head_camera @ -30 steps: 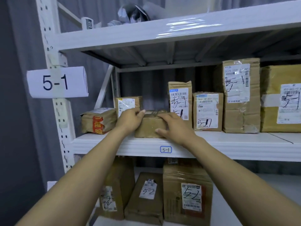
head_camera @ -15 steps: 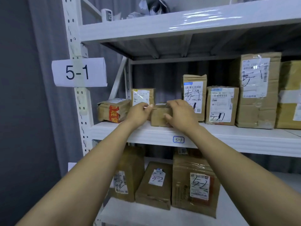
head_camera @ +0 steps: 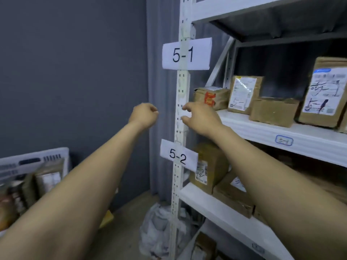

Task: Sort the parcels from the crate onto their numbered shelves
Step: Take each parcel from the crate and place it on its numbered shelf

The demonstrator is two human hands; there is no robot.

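One parcel point(head_camera: 273, 111) set on 5-1 shelf point(head_camera: 262, 128), hands empty

The crate point(head_camera: 33, 162), low at the left, is blurred and cut off by the frame edge. A labelled parcel point(head_camera: 242, 94) is stood just behind the parcel's left end. The left hand point(head_camera: 144, 114) is curled on nothing, in open room left of the post point(head_camera: 181, 85); the right hand point(head_camera: 201, 117), fingers loosely parted and empty, is held before the post.

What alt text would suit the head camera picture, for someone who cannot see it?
Two bare, empty hands stretch out by a white shelf post: the left hand curled, the right hand relaxed. Brown parcels sit on the shelf marked 5-1; a crate of parcels stands lower left.
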